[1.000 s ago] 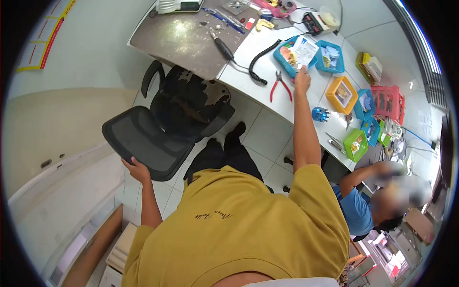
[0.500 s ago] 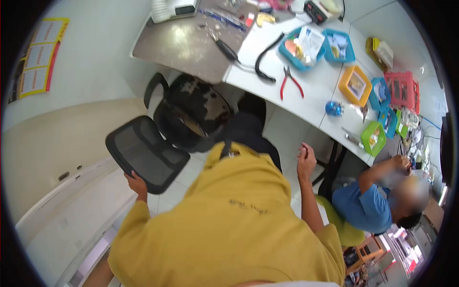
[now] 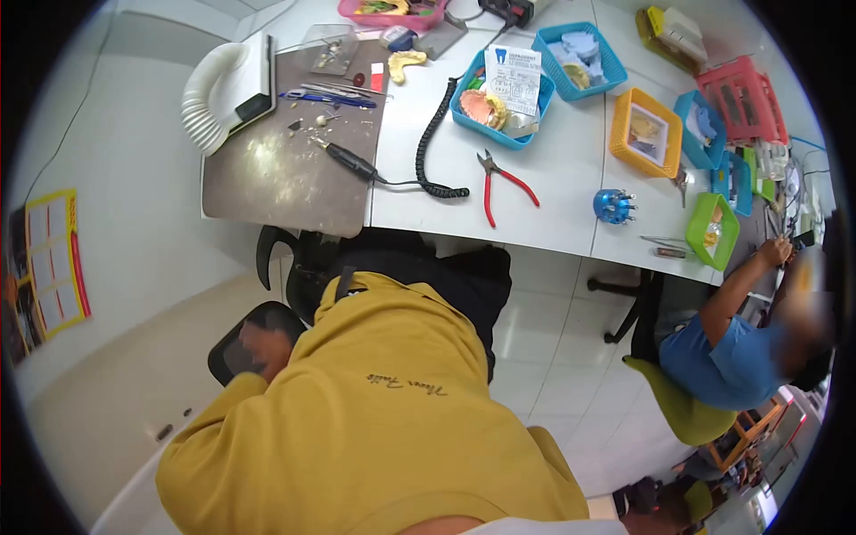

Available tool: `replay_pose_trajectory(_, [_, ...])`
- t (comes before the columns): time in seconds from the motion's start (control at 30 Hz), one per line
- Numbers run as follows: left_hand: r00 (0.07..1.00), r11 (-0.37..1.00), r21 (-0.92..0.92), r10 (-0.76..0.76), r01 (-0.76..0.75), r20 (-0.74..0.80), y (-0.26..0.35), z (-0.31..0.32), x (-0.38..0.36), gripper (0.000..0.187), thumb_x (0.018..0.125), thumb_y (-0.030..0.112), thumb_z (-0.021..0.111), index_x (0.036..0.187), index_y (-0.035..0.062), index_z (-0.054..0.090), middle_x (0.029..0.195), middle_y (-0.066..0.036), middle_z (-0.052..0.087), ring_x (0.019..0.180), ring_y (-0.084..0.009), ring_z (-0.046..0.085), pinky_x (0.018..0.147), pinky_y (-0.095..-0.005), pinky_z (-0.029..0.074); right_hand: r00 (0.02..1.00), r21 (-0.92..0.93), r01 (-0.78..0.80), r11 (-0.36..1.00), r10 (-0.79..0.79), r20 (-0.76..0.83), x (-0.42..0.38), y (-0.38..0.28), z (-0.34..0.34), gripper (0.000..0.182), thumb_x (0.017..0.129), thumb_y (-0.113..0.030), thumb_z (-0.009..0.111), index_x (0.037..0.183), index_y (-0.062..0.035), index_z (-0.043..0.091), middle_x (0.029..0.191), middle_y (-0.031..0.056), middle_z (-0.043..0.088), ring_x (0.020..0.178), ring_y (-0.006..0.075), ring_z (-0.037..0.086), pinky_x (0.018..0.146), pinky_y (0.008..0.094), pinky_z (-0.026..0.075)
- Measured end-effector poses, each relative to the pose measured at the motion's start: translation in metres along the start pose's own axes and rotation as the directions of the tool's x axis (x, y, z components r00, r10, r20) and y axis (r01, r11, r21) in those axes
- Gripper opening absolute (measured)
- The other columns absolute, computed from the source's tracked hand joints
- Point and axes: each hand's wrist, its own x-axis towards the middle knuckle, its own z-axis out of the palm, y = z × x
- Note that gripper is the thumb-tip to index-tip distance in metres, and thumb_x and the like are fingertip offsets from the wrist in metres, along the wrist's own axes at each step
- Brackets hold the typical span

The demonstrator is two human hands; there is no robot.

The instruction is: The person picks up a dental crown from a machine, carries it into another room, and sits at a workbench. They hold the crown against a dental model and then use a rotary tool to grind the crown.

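Note:
My left hand (image 3: 265,346), blurred by motion, is in front of the mesh chair back (image 3: 230,348) at the lower left; whether it touches it cannot be made out. My right hand is out of sight. My body in a yellow sweater is over the chair seat, close to the desk edge. On the desk lie a black handpiece (image 3: 350,161) with a coiled cord (image 3: 424,152) and red-handled pliers (image 3: 489,192). A blue basket (image 3: 461,118) holds pink and yellow dental models and a paper slip.
A white hose unit (image 3: 252,82) stands at the desk's left end. Orange (image 3: 617,134), green (image 3: 733,234) and blue baskets line the right side. A co-worker in blue (image 3: 727,361) sits at the right, hands at the desk.
The view has shifted toward the desk, and my body is nearer to it over the chair. My left hand has moved off the chair back's lower edge. My right hand has left the view.

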Motion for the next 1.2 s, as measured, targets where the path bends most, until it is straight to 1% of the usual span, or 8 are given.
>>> replay_pose_trajectory(0.07, [0.958, 0.959, -0.158, 0.258, -0.237, 0.126, 0.069, -0.016, 0.044, 0.086, 0.077, 0.022, 0.065, 0.143, 0.0039, 0.013, 0.145, -0.026, 0.016, 0.133, -0.0411, 0.019, 0.105, -0.0519, 0.025, 0.998, 0.013, -0.064, 0.998, 0.064, 0.002, -0.004, -0.025, 0.009, 0.033, 0.089, -0.034, 0.047, 0.102, -0.0071, 0.060, 0.083, 0.0163, 0.064, 0.078, 0.0323, 0.063, 0.067, 0.0421, 0.046])
replay_pose_trajectory(0.17, [0.798, 0.755, -0.259, 0.581, -0.602, -0.162, 0.119, 0.036, 0.144, 0.063, 0.080, 0.019, 0.061, 0.133, -0.0004, 0.035, 0.137, -0.025, 0.035, 0.125, -0.0422, 0.032, 0.104, -0.0470, 0.029, 0.989, 0.022, -0.146, 0.989, 0.146, 0.009, -0.007, -0.050, 0.024, 0.034, 0.089, -0.034, 0.046, 0.102, -0.0064, 0.060, 0.084, 0.0169, 0.064, 0.078, 0.0330, 0.062, 0.067, 0.0428, 0.046])
replay_pose_trajectory(0.27, [0.317, 0.325, 0.070, 0.943, -0.943, -0.097, 0.140, 0.054, 0.230, 0.038, 0.078, 0.016, 0.057, 0.113, 0.0000, 0.055, 0.114, -0.021, 0.056, 0.110, -0.0442, 0.046, 0.094, -0.0469, 0.035, 0.978, 0.037, -0.210, 0.977, 0.210, 0.010, -0.005, -0.069, 0.039, 0.035, 0.090, -0.035, 0.045, 0.102, -0.0057, 0.060, 0.084, 0.0176, 0.064, 0.078, 0.0338, 0.062, 0.067, 0.0434, 0.046])
replay_pose_trajectory(0.33, [0.242, 0.236, 0.103, 0.969, -0.966, 0.049, 0.156, 0.053, 0.255, 0.038, 0.079, 0.018, 0.057, 0.113, 0.0001, 0.055, 0.114, -0.021, 0.056, 0.110, -0.0442, 0.046, 0.094, -0.0471, 0.036, 0.969, 0.052, -0.245, 0.968, 0.244, 0.023, -0.005, -0.079, 0.056, 0.036, 0.090, -0.035, 0.044, 0.102, -0.0053, 0.060, 0.085, 0.0180, 0.064, 0.078, 0.0343, 0.062, 0.068, 0.0439, 0.046])
replay_pose_trajectory(0.53, [0.207, 0.195, 0.070, 0.935, -0.978, 0.289, 0.185, 0.054, 0.270, 0.039, 0.079, 0.021, 0.056, 0.113, 0.0005, 0.055, 0.113, -0.021, 0.056, 0.109, -0.0441, 0.046, 0.094, -0.0476, 0.036, 0.942, 0.048, -0.335, 0.941, 0.334, 0.032, -0.028, -0.111, 0.068, 0.038, 0.091, -0.035, 0.042, 0.102, -0.0038, 0.060, 0.086, 0.0193, 0.064, 0.079, 0.0359, 0.062, 0.068, 0.0453, 0.046])
replay_pose_trajectory(0.9, [0.210, 0.240, -0.039, 0.907, -0.970, 0.364, 0.167, 0.089, 0.236, 0.041, 0.081, 0.027, 0.054, 0.112, 0.0012, 0.055, 0.111, -0.021, 0.057, 0.108, -0.0441, 0.047, 0.093, -0.0485, 0.036, 0.931, -0.001, -0.366, 0.931, 0.366, -0.001, -0.019, -0.134, 0.114, 0.043, 0.092, -0.036, 0.038, 0.102, -0.0013, 0.060, 0.088, 0.0216, 0.064, 0.079, 0.0388, 0.061, 0.068, 0.0478, 0.046])
replay_pose_trajectory(1.07, [0.182, 0.213, -0.059, 0.926, -0.975, 0.330, 0.153, 0.104, 0.242, 0.042, 0.081, 0.029, 0.054, 0.112, 0.0015, 0.055, 0.110, -0.021, 0.057, 0.108, -0.0441, 0.047, 0.092, -0.0489, 0.036, 0.860, 0.182, -0.356, 0.917, 0.397, -0.319, 0.013, -0.107, 0.155, 0.048, 0.093, -0.036, 0.032, 0.097, 0.0009, 0.062, 0.088, 0.0249, 0.063, 0.079, 0.0432, 0.059, 0.068, 0.0519, 0.044])
replay_pose_trajectory(1.2, [0.134, 0.174, -0.114, 0.946, -0.978, 0.296, 0.149, 0.126, 0.254, 0.043, 0.082, 0.032, 0.053, 0.112, 0.0018, 0.054, 0.109, -0.021, 0.057, 0.108, -0.0441, 0.047, 0.092, -0.0493, 0.037, 0.742, 0.338, -0.024, 0.941, 0.243, -0.624, 0.034, -0.107, 0.148, 0.045, 0.092, -0.031, 0.037, 0.075, 0.0043, 0.060, 0.064, 0.0238, 0.056, 0.055, 0.0396, 0.052, 0.053, 0.0475, 0.037])
